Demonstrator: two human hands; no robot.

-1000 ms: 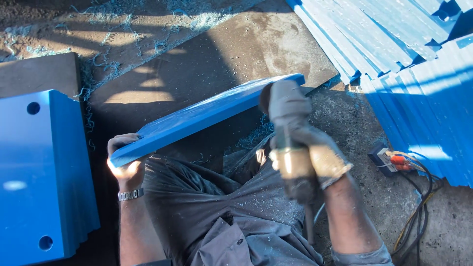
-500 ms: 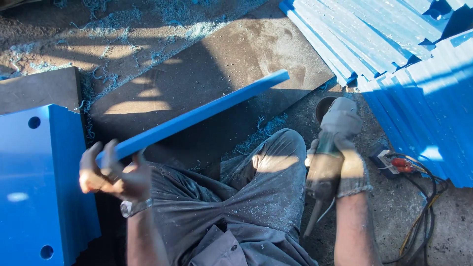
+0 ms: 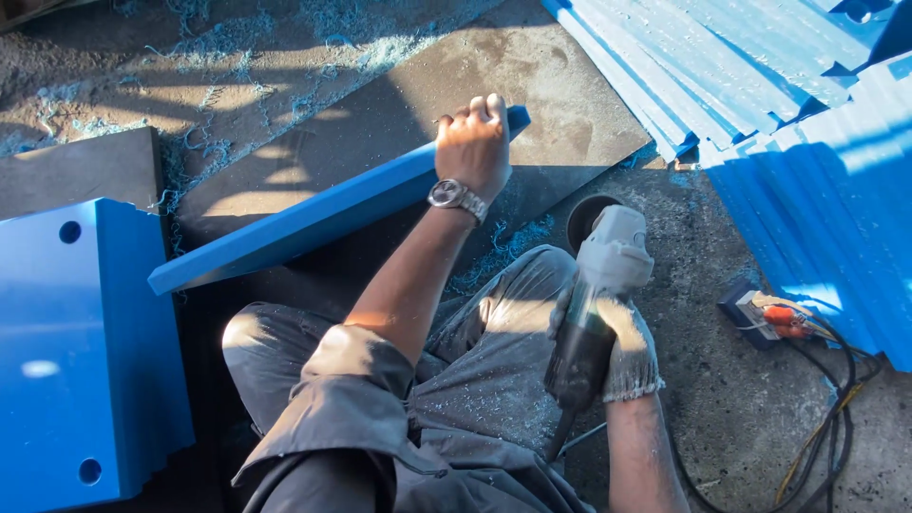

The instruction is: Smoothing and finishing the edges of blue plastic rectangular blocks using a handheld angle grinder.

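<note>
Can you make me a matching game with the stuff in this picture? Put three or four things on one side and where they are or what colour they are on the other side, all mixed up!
Things:
1. blue panel
2. angle grinder
3. wristwatch
4. stack of blue sheets

Places or states:
A. on the left wrist
B. piled at the upper right
C. gripped at its far end by the bare left hand
D. held by the gloved right hand, over the lap

Pairs: 1-C, 2-D, 3-A, 4-B
</note>
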